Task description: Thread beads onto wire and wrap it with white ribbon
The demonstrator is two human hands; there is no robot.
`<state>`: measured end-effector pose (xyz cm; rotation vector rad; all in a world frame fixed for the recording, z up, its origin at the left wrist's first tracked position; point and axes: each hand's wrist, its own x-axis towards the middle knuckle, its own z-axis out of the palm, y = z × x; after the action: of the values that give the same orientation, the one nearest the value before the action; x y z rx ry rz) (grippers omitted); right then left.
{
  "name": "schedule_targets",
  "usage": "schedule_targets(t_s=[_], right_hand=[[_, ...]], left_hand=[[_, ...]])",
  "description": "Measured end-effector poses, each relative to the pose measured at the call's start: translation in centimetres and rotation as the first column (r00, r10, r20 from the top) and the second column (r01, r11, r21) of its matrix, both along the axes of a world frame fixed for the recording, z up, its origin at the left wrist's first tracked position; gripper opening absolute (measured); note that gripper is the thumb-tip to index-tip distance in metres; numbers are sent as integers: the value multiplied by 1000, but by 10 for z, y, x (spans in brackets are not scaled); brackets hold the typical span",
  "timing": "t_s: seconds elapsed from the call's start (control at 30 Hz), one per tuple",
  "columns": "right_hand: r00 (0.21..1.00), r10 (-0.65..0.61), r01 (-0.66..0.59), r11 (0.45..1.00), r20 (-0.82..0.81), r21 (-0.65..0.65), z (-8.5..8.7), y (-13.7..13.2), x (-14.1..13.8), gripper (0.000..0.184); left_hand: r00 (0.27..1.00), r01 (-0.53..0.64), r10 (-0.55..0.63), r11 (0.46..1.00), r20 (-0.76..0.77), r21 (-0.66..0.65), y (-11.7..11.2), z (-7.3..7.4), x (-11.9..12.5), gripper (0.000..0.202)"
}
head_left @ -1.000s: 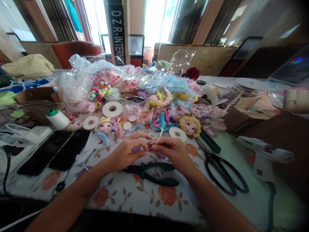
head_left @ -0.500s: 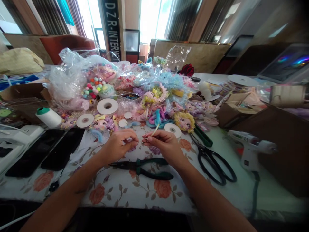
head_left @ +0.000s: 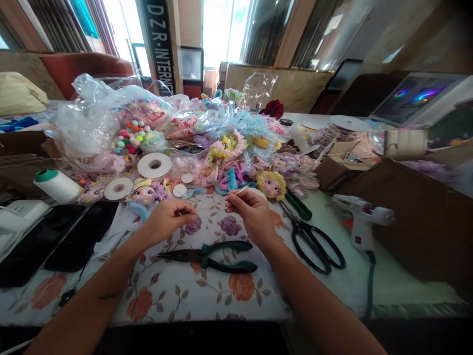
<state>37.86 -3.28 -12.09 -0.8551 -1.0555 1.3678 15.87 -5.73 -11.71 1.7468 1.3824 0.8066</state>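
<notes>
My left hand (head_left: 167,219) hovers above the floral tablecloth (head_left: 207,291) with thumb and fingers pinched together; what they hold is too small to name. My right hand (head_left: 250,212) is also pinched, gripping a thin pale yellow strip (head_left: 240,190) that sticks up from its fingertips. The two hands are a short gap apart. Green-handled pliers (head_left: 214,257) lie on the cloth just below both hands. Beyond the right hand is a yellow-haired doll head (head_left: 272,184).
Black scissors (head_left: 314,241) and a white glue gun (head_left: 360,219) lie to the right. Two dark phones (head_left: 55,241), a thread spool (head_left: 55,185) and white tape rolls (head_left: 154,165) sit at left. Plastic bags, pompoms and pastel trimmings crowd the far side. Cardboard boxes (head_left: 340,165) stand at right.
My hands, touching one second ago, have drawn apart, the left going left and the right rising slightly. The view has shifted right.
</notes>
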Motion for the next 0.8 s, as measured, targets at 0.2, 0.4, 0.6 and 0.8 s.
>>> schedule_targets(t_s=[0.2, 0.4, 0.6, 0.8], right_hand=[[988, 37, -23, 996, 150, -91, -5, 15, 13, 27], [410, -52, -19, 998, 910, 65, 31, 2, 72, 27], [-258, 84, 272, 962, 962, -11, 27, -34, 152, 29], [-131, 97, 193, 979, 987, -71, 4, -29, 177, 34]], left_hand=[[977, -160, 171, 983, 127, -89, 5, -5, -3, 25], [860, -223, 322, 935, 396, -275, 10, -12, -5, 26], [692, -170, 384, 910, 611, -379, 11, -10, -8, 24], [564, -103, 404, 900, 720, -424, 10, -6, -5, 20]])
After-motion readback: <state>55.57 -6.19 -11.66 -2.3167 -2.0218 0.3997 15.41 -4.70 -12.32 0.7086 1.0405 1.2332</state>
